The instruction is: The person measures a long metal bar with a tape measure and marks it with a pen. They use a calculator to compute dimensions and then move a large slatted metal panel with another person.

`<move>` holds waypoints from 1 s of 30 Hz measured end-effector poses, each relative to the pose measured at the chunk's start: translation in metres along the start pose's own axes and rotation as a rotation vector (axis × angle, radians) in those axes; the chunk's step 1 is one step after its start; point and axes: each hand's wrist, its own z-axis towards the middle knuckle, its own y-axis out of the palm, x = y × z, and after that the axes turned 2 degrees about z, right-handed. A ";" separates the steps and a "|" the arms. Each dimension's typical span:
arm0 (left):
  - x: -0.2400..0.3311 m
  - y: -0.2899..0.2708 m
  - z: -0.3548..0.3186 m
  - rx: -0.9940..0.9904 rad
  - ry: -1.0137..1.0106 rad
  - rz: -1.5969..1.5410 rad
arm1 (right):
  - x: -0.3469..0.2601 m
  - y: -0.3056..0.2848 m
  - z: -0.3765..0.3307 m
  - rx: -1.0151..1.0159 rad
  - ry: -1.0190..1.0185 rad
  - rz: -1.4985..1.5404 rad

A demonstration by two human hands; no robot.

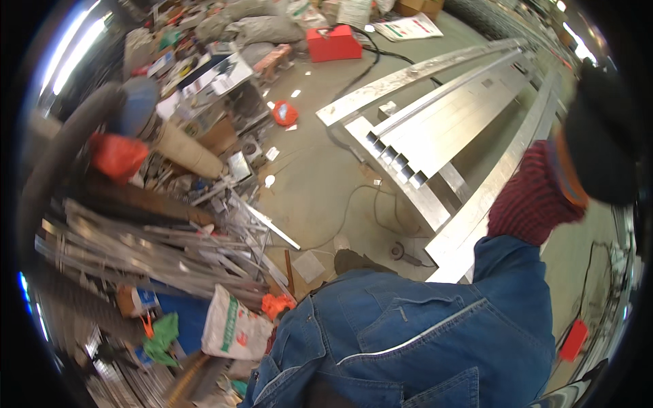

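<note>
My right arm, in a blue denim sleeve (513, 262) with a dark red knitted cuff (527, 194), is raised at the right side. My right hand (605, 136) wears a black glove with an orange edge and is close to the camera. Its fingers are lost in the dark, so I cannot see whether it holds anything. My left hand is out of sight; its side of the jacket (292, 340) shows at the bottom. Beyond the raised arm, several long silvery metal profiles (449, 119) lie side by side across a metal frame (401, 180).
An angle grinder (406, 254) lies on the floor near my foot, with a cable (354, 204) beyond it. On the left are heaped metal strips (170, 251), a white sack (235, 326) and clutter. A red box (333, 44) stands at the back.
</note>
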 end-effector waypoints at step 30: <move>1.017 0.049 0.441 0.044 0.152 0.467 | 0.517 0.159 -0.551 0.057 2.357 -1.320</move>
